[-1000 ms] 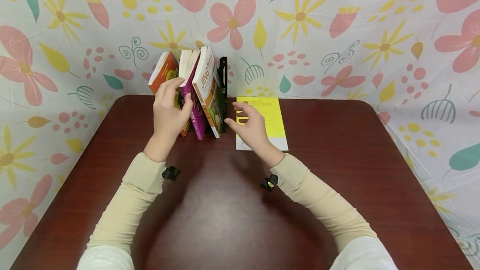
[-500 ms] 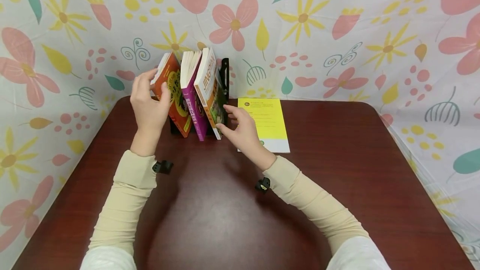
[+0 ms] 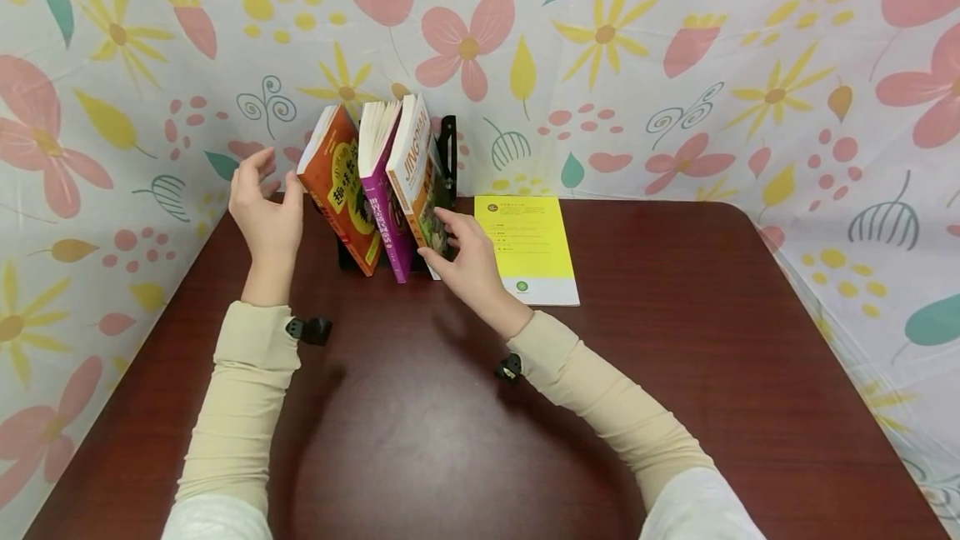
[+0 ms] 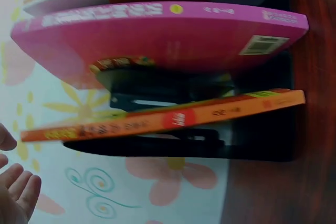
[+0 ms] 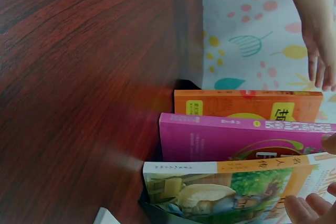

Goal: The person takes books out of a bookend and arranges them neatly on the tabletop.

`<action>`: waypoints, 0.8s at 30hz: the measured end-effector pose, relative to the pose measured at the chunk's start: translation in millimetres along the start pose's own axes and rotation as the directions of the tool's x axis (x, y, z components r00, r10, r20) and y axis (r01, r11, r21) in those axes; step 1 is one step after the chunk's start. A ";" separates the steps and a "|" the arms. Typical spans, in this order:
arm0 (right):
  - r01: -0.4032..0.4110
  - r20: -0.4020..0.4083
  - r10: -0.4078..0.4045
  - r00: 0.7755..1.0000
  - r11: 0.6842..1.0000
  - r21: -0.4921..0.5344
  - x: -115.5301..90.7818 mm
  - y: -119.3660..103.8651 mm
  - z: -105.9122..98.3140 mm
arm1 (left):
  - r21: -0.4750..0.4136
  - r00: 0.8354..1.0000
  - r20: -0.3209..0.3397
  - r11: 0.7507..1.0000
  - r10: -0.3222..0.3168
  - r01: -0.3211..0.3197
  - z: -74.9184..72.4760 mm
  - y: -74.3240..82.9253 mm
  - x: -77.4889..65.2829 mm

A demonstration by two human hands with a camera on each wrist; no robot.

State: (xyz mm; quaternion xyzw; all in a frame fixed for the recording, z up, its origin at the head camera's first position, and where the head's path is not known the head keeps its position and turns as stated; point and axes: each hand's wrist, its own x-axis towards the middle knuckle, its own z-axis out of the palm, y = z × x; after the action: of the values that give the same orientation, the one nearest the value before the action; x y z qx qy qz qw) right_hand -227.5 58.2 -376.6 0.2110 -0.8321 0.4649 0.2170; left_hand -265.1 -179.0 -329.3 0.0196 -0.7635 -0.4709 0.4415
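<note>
Three books [image 3: 383, 223] lean near our spread, empty left grip [image 3: 266, 211] and right grip [image 3: 472, 262]; straightening seems underway, needing inward pressure.

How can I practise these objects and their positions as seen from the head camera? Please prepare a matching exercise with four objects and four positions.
1. purple book
2. yellow-and-white booklet
3. orange book
4. white-and-orange book

A. lies flat on the table
B. leftmost standing book
C. rightmost standing book
D. stands between two books

Pairs: 1-D, 2-A, 3-B, 4-C
</note>
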 end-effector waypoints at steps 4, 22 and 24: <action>-0.033 0.005 0.033 0.999 0.999 -0.005 1.8 2.9 6.3 | -0.013 0.998 0.014 0.998 -0.064 0.064 0.5 -13.0 -3.3; -0.104 0.028 0.104 0.994 0.994 -0.018 11.9 12.5 19.0 | -0.220 0.944 0.243 0.936 -0.221 0.276 3.0 -41.6 -15.2; -0.104 0.032 0.105 0.994 0.994 -0.033 13.2 13.5 20.1 | -0.241 0.936 0.273 0.926 -0.223 0.291 1.5 -37.2 -16.8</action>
State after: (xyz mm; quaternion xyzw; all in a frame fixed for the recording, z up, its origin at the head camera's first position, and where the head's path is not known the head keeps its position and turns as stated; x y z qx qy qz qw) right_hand -249.0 45.3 -388.0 0.1714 -0.8526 0.4590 0.1817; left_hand -270.2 -191.2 -368.1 0.0008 -0.7284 -0.6263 0.2779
